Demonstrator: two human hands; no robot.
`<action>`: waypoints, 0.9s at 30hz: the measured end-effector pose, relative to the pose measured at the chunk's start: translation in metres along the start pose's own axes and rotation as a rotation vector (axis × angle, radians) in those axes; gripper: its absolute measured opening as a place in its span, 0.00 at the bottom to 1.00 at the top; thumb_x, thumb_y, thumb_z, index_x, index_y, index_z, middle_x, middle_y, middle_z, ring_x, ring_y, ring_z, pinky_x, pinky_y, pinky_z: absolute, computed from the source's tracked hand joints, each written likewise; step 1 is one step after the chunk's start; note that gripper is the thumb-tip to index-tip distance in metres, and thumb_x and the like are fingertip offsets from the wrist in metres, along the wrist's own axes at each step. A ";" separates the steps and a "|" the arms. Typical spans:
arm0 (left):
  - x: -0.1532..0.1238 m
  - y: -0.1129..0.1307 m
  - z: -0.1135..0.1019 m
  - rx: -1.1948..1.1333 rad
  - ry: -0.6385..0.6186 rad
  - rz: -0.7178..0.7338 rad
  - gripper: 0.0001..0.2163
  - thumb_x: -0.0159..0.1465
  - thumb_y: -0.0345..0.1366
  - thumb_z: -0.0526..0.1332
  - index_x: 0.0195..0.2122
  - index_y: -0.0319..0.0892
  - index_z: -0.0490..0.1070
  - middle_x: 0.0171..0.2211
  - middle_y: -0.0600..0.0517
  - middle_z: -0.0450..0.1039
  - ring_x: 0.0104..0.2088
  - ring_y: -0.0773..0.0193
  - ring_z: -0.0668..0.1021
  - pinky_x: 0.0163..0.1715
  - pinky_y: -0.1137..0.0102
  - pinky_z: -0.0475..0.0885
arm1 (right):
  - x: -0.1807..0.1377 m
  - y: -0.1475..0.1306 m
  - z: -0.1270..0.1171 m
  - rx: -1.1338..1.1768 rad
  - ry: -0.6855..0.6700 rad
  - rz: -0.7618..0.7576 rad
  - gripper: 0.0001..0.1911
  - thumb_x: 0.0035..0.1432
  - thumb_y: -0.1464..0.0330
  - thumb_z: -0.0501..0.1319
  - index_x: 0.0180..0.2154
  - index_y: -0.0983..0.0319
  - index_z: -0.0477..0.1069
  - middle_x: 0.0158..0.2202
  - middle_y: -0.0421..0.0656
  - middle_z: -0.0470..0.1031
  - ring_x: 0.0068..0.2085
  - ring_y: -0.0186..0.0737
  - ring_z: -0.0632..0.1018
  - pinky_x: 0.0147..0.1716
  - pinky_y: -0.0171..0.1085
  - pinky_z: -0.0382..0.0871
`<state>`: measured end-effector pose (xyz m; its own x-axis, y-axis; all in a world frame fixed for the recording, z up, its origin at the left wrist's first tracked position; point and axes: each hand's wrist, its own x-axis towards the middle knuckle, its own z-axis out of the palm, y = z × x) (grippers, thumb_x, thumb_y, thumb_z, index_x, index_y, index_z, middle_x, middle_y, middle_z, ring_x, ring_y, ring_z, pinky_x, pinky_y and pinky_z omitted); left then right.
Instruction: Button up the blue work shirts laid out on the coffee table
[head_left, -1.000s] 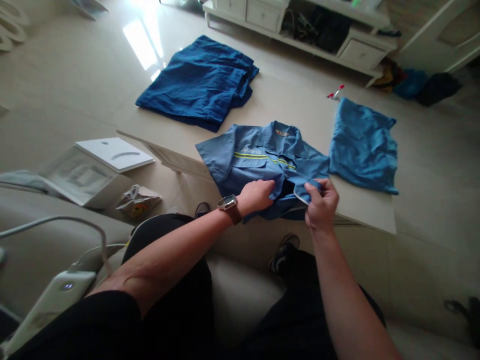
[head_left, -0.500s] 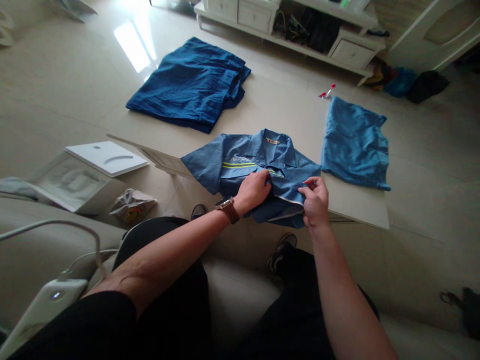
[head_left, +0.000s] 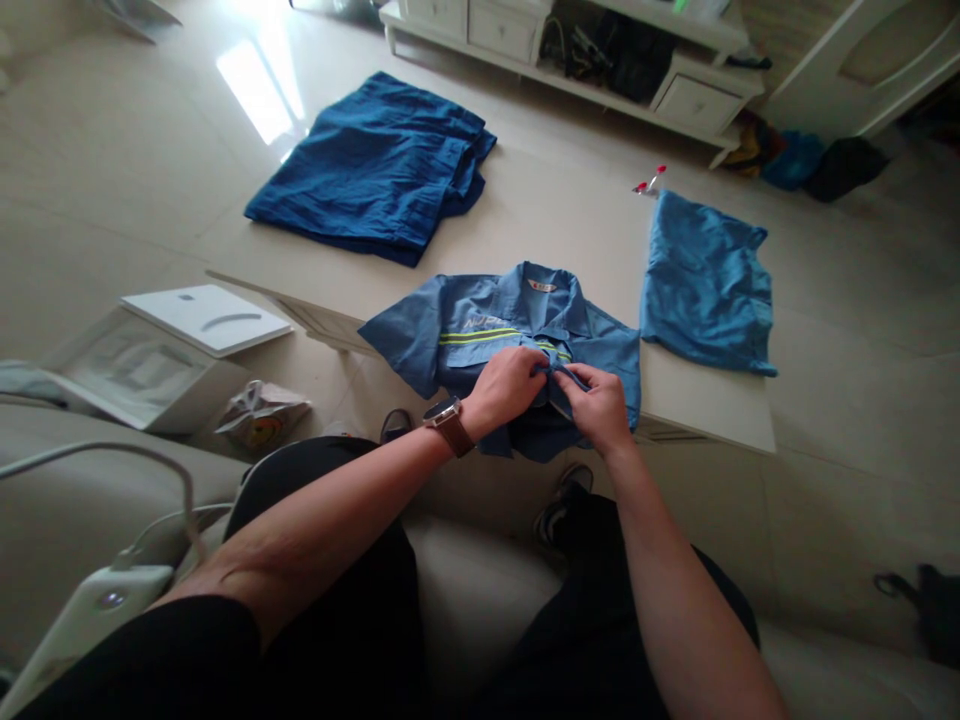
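Observation:
A blue short-sleeved shirt [head_left: 472, 345] with yellow-green stripes lies collar-away on the near edge of the white table [head_left: 555, 200], its lower part hanging over. My left hand [head_left: 510, 385], with a watch on the wrist, pinches the shirt's front opening below the stripes. Close beside it, my right hand [head_left: 598, 405] grips the other front edge, and the two sets of fingertips meet at the middle. What small part lies between the fingertips is hidden. Folded dark blue clothing [head_left: 375, 165] rests at the table's far left, and a folded lighter blue garment [head_left: 705, 285] at its right end.
Small red-tipped items [head_left: 650, 182] sit by the lighter garment. Left of the table are a white box [head_left: 206, 318] and a crumpled bag [head_left: 262, 412] on the floor. A white power bank [head_left: 112, 600] with a cable lies on the sofa. A white cabinet [head_left: 502, 30] stands beyond.
My right hand has moved left, bringing its shirt edge in to meet my left hand at the front opening. My left hand stays nearly in place.

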<state>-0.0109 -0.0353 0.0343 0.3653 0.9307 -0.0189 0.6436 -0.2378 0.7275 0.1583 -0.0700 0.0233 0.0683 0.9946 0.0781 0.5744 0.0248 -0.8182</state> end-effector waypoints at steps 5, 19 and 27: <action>0.000 0.000 -0.002 -0.024 -0.006 0.043 0.14 0.63 0.30 0.58 0.40 0.45 0.84 0.38 0.48 0.83 0.40 0.59 0.80 0.47 0.67 0.73 | 0.001 0.000 -0.001 0.021 -0.004 -0.004 0.15 0.61 0.58 0.61 0.38 0.61 0.82 0.35 0.45 0.83 0.36 0.47 0.80 0.39 0.40 0.70; 0.000 -0.021 0.000 0.064 -0.147 -0.033 0.14 0.59 0.30 0.64 0.45 0.48 0.82 0.35 0.51 0.81 0.36 0.60 0.80 0.38 0.69 0.72 | 0.005 0.006 0.000 -0.077 0.289 0.015 0.10 0.63 0.60 0.54 0.32 0.57 0.67 0.27 0.38 0.69 0.30 0.39 0.71 0.33 0.37 0.63; 0.007 -0.026 0.007 0.121 -0.082 -0.080 0.16 0.64 0.49 0.66 0.45 0.42 0.72 0.45 0.46 0.78 0.44 0.57 0.79 0.44 0.67 0.72 | 0.004 -0.008 -0.012 0.091 0.361 -0.070 0.09 0.58 0.62 0.56 0.28 0.57 0.64 0.33 0.40 0.65 0.35 0.38 0.71 0.34 0.36 0.67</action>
<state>-0.0203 -0.0241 0.0111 0.3603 0.9233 -0.1327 0.7469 -0.2004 0.6340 0.1641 -0.0677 0.0371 0.3235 0.8913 0.3178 0.5139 0.1165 -0.8499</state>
